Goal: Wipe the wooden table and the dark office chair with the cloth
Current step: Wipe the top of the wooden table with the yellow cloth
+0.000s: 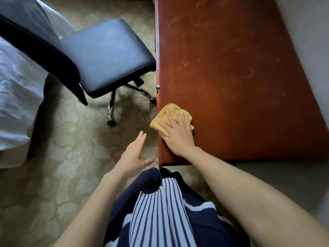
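The reddish-brown wooden table (231, 77) fills the upper right, its top scuffed with pale marks. A crumpled yellow cloth (170, 112) lies at the table's near left edge. My right hand (178, 131) presses flat on the cloth with fingers spread straight. My left hand (135, 154) hovers over the carpet just left of the table edge, fingers straight, holding nothing. The dark office chair (106, 54) stands to the left of the table, its padded seat facing up and its backrest at the far left.
White bedding (16, 97) lies at the left behind the chair. The chair's chrome legs and castors (112, 111) spread over the patterned beige carpet (71, 166). A pale wall (306, 41) borders the table's right side. My striped and navy clothing fills the bottom centre.
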Available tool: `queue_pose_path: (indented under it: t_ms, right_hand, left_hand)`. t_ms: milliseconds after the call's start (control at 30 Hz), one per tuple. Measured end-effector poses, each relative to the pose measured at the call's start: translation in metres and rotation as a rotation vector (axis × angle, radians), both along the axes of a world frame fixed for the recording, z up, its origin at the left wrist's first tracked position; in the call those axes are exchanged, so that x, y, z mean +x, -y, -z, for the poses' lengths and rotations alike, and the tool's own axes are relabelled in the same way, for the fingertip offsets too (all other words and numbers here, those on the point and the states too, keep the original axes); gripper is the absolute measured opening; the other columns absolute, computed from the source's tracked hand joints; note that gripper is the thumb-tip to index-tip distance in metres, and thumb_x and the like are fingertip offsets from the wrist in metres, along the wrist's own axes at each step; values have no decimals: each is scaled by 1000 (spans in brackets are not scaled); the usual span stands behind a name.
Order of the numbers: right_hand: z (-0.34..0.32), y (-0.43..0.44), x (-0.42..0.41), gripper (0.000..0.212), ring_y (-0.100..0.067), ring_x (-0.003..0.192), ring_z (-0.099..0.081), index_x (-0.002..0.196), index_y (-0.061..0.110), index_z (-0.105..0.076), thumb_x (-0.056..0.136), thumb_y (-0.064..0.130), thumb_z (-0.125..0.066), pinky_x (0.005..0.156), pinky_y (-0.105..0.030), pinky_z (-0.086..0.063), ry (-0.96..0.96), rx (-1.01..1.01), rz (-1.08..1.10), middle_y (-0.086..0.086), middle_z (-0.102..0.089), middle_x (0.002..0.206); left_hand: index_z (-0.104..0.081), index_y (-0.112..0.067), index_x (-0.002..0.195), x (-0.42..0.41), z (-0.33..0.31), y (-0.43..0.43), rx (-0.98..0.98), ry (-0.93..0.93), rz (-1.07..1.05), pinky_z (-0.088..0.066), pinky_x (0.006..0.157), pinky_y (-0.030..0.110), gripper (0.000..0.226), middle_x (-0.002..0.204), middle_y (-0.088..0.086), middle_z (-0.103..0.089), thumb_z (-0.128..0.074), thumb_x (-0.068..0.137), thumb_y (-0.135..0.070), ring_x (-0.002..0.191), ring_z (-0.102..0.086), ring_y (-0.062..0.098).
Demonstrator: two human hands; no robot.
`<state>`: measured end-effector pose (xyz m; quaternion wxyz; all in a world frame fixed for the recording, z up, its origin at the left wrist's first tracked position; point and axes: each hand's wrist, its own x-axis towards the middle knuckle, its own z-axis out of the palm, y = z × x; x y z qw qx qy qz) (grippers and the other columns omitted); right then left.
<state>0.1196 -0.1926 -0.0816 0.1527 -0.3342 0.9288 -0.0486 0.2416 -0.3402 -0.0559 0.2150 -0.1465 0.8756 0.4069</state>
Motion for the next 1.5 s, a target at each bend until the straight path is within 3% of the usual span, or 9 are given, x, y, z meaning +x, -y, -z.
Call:
queue_pose_path:
  t_ms: [100, 233, 333, 567, 733, 867, 1000, 1100, 1500]
  right_hand:
    - [6, -25, 32, 58, -28, 147, -2, 146, 43, -29, 92, 46, -51, 116, -50, 5, -29, -26, -226, 2, -14, 160]
    - [7, -72, 52, 57, -28, 140, -34, 139, 38, -45, 86, 47, -63, 111, -53, -23, -123, -87, -317, 1, -41, 149]
    - [6, -114, 49, 61, -28, 134, -43, 136, 36, -51, 80, 47, -72, 106, -52, -34, -164, -87, -318, 1, -48, 144]
    - [-2, -233, 22, 62, -29, 140, -32, 140, 29, -40, 86, 25, -70, 112, -50, -27, -92, -151, 48, -2, -40, 149]
    - [-4, -298, -6, 52, -18, 146, -15, 145, 34, -34, 97, 32, -52, 115, -43, -17, -80, -90, 379, 8, -26, 155]
    - [0, -325, -24, 49, -20, 147, -13, 148, 34, -27, 100, 40, -39, 118, -40, -11, -118, 14, 646, 4, -23, 157]
    - [2, -307, -36, 50, -25, 147, -3, 150, 33, -23, 102, 44, -28, 119, -44, -4, -83, 5, 1069, 1, -16, 160]
    - [5, -273, -27, 50, -28, 147, 4, 150, 32, -23, 102, 43, -29, 119, -48, -3, -64, -69, 1198, -2, -11, 160]
    - [18, -111, 43, 54, -31, 147, -5, 148, 35, -28, 97, 46, -40, 118, -52, -6, -158, -18, 1041, -3, -21, 158]
  left_hand:
    - [-4, -18, 152, -2, -3, -6, -29, 11, -8, -13, 118, 34, 98, 159, -2, 5, -72, 82, -26, 146, -4, 13]
    - [-1, -15, 152, -16, -7, -21, -181, -13, 97, -13, 118, 38, 103, 159, 1, 8, -73, 80, -33, 147, 2, 18]
    - [5, -16, 151, -30, -9, -35, -315, -11, 215, -8, 119, 44, 110, 158, 0, 16, -72, 78, -42, 146, 11, 20]
    - [15, -13, 149, -56, -7, -49, -610, -4, 474, 1, 116, 47, 132, 156, 9, 24, -74, 64, -62, 144, 20, 22]
    - [15, -9, 148, -64, -4, -58, -710, 64, 591, -2, 117, 48, 134, 155, 16, 21, -70, 64, -68, 145, 16, 27]
    - [15, -4, 148, -74, -6, -67, -731, 143, 641, -5, 116, 49, 135, 155, 20, 18, -69, 64, -69, 145, 11, 32]
    - [11, -5, 149, -82, -11, -62, -733, 164, 704, -9, 116, 47, 130, 156, 20, 14, -67, 66, -69, 146, 6, 30]
    - [11, -6, 149, -81, -13, -59, -714, 160, 743, -10, 116, 45, 128, 156, 20, 12, -65, 68, -69, 146, 4, 30]
    - [-4, -26, 152, -105, -11, -5, -393, -22, 824, -7, 116, 40, 85, 160, -2, -6, -51, 88, -56, 144, -14, 8]
